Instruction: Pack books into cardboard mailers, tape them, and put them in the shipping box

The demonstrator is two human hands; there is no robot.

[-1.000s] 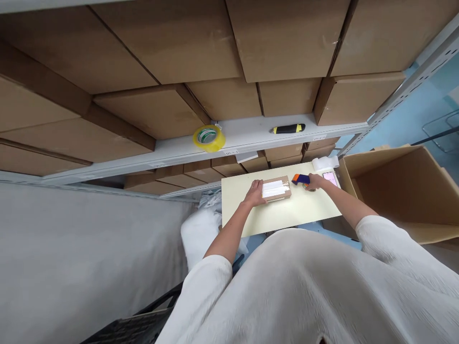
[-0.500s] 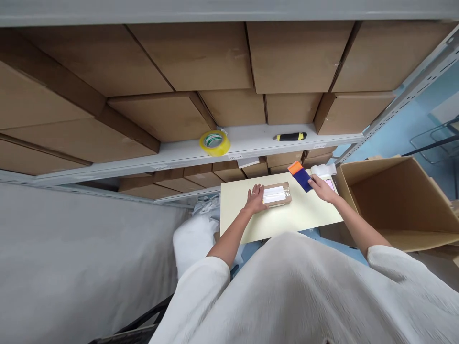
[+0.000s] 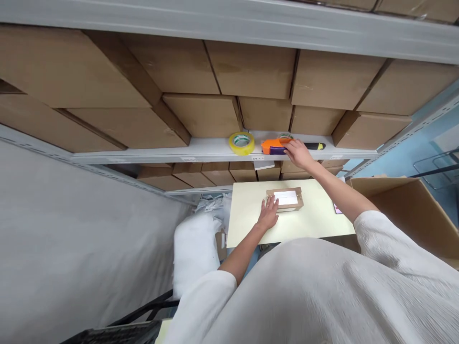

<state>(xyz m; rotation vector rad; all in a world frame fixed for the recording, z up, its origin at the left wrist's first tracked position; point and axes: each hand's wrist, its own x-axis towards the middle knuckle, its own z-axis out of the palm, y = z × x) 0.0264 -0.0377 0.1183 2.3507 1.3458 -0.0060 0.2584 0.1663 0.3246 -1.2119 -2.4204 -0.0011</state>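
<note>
My left hand (image 3: 268, 215) lies on the left end of a small cardboard box (image 3: 294, 206), fingers stretched out across its edge. A white label (image 3: 287, 197) covers much of the box's top. Up at the shelf edge, my right hand (image 3: 298, 154) is closed on an orange and purple tape dispenser (image 3: 273, 146), with a tape roll (image 3: 286, 135) partly showing behind it. Left of the dispenser rests a yellow roll of packing tape (image 3: 242, 150). A black and yellow box cutter (image 3: 316, 146) lies to the right, partly hidden by my hand.
Cardboard cartons (image 3: 247, 67) fill the shelf (image 3: 211, 154) in stacked rows. Below it, the pale tabletop (image 3: 251, 191) carries the small box and a phone (image 3: 337, 209) at the right. A large open carton (image 3: 412, 200) stands right; white wrapping material (image 3: 193, 248) sits left.
My right hand has carried the tape dispenser from above the table up and forward to the shelf edge. My left hand stays on the small box. The view has shifted.
</note>
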